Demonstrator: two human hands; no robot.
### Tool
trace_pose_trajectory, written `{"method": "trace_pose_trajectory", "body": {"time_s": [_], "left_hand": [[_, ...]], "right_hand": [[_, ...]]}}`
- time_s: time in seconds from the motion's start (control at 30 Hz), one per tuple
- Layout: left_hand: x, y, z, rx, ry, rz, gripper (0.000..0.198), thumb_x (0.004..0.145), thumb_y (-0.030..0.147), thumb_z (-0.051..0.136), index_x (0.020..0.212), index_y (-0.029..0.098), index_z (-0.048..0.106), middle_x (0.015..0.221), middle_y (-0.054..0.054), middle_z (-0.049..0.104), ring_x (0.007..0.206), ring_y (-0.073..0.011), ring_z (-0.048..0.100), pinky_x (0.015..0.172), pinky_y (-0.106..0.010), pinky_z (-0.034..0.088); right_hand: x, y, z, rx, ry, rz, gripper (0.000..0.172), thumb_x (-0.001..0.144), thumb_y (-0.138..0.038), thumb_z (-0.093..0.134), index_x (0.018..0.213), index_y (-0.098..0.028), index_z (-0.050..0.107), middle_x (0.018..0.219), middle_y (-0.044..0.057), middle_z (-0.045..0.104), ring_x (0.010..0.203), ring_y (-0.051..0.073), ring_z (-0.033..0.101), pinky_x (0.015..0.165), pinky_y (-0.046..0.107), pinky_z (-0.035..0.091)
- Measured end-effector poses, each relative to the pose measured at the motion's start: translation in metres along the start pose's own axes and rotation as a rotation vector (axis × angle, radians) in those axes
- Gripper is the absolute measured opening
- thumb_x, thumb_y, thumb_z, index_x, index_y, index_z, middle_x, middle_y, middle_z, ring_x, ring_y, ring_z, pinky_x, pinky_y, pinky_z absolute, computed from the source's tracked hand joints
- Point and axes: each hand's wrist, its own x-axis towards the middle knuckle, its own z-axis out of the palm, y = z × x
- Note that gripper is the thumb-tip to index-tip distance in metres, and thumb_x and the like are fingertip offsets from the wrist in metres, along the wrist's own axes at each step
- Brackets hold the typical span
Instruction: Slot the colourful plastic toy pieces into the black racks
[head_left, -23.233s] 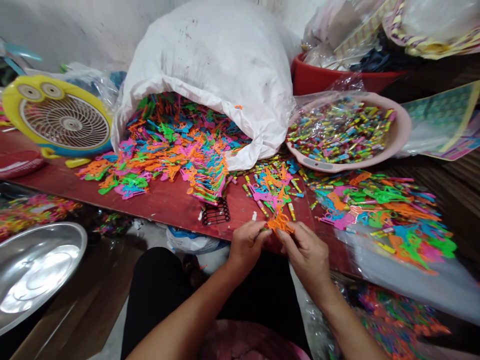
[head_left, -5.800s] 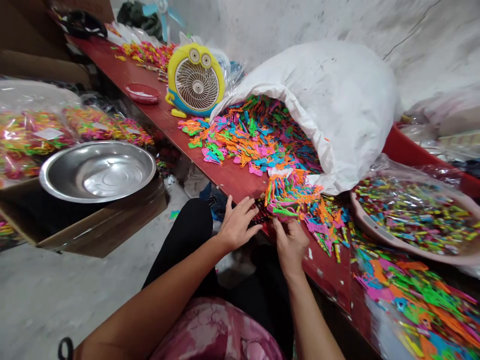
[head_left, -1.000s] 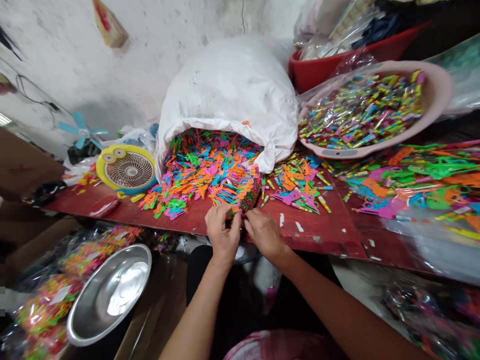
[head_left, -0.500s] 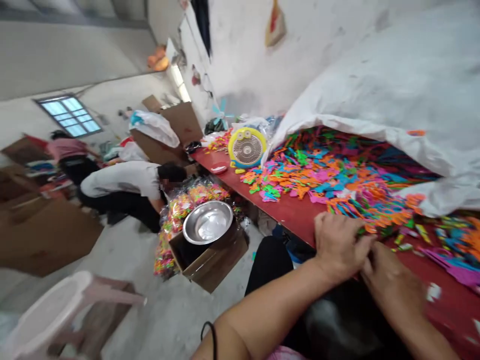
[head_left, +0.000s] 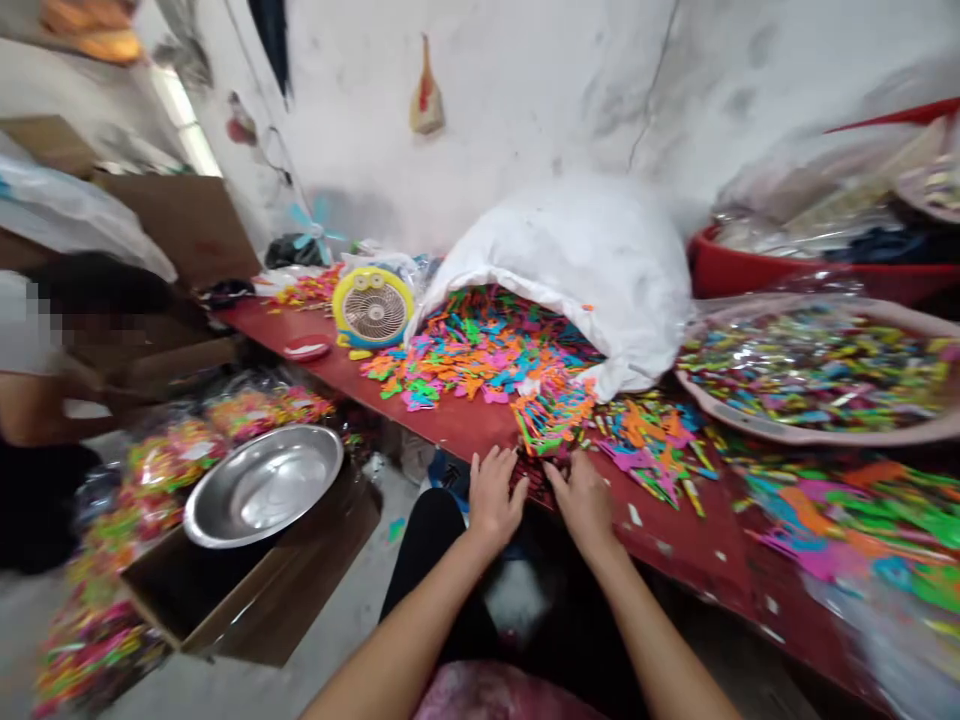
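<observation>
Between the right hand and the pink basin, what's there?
From the right hand to the pink basin, the head view shows loose neon plastic shapes and small wrapped sticks on the red tabletop.

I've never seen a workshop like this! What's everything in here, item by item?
pieces: too many to count, pink, orange, green and blue, heaped on the bench
sack: one, white, on the bench, pieces spilling from it
bench: one, red, along the wall
basin: one, pink, at right, full of coloured sticks
tub: one, red, behind the basin
fan: one, yellow, on the bench
dish: one, red, on the bench
bowl: one, steel, on a box
box: one, brown, below the bench
bags: several, multicoloured, beside the bowl
co-worker: one, white top, left edge
left hand: one, bare, at the bench edge
right hand: one, bare, at the bench edge
</observation>
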Motion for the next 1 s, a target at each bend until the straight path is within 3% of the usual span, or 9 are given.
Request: {"method": "trace_pose_trajectory", "body": {"time_s": [0.1,0.23,0.43,0.77,1.0], "left_hand": [[-0.005,0.001,0.006,0.060,-0.041,0.016,0.040,0.097,0.027,0.049,0.135,0.018,0.054,0.139,-0.011,0.061,0.137,-0.0282,0.048,0.118,-0.061,0.029],[-0.012,0.013,0.010,0.129,-0.017,0.051,0.039,0.098,0.028,0.047,0.133,0.014,0.056,0.140,-0.016,0.059,0.134,-0.0301,0.051,0.116,-0.062,0.032],[-0.022,0.026,0.018,0.153,0.057,0.219,0.040,0.096,0.030,0.051,0.131,0.010,0.056,0.132,-0.020,0.063,0.129,-0.0305,0.056,0.113,-0.059,0.039],[-0.020,0.018,0.017,0.118,0.021,0.277,0.047,0.094,0.030,0.056,0.137,0.012,0.050,0.133,-0.020,0.062,0.130,-0.0314,0.055,0.113,-0.058,0.041],[-0.022,0.011,0.014,0.107,-0.033,0.298,0.052,0.096,0.028,0.053,0.145,0.015,0.040,0.146,-0.017,0.053,0.139,-0.0286,0.046,0.116,-0.056,0.038]], "right_hand": [[-0.009,0.006,-0.012,0.008,-0.004,0.047,0.032,0.095,-0.048,0.047,0.089,-0.018,0.056,0.072,0.005,0.064,0.065,0.019,0.059,0.060,0.028,0.034],[-0.014,0.007,-0.028,-0.039,-0.038,-0.047,0.028,0.098,-0.042,0.045,0.090,-0.018,0.058,0.082,0.007,0.067,0.069,0.018,0.060,0.060,0.028,0.034],[-0.008,0.016,-0.027,-0.230,-0.051,-0.084,0.027,0.101,-0.032,0.040,0.087,-0.017,0.058,0.078,0.007,0.065,0.064,0.018,0.058,0.056,0.029,0.030],[-0.001,0.024,-0.019,-0.037,-0.130,-0.060,0.027,0.099,-0.028,0.038,0.106,-0.017,0.061,0.092,0.010,0.070,0.078,0.023,0.065,0.065,0.031,0.043],[-0.009,0.027,-0.030,0.119,-0.131,0.040,0.023,0.096,-0.033,0.045,0.097,-0.018,0.062,0.087,0.008,0.069,0.076,0.022,0.064,0.067,0.032,0.046]]}}
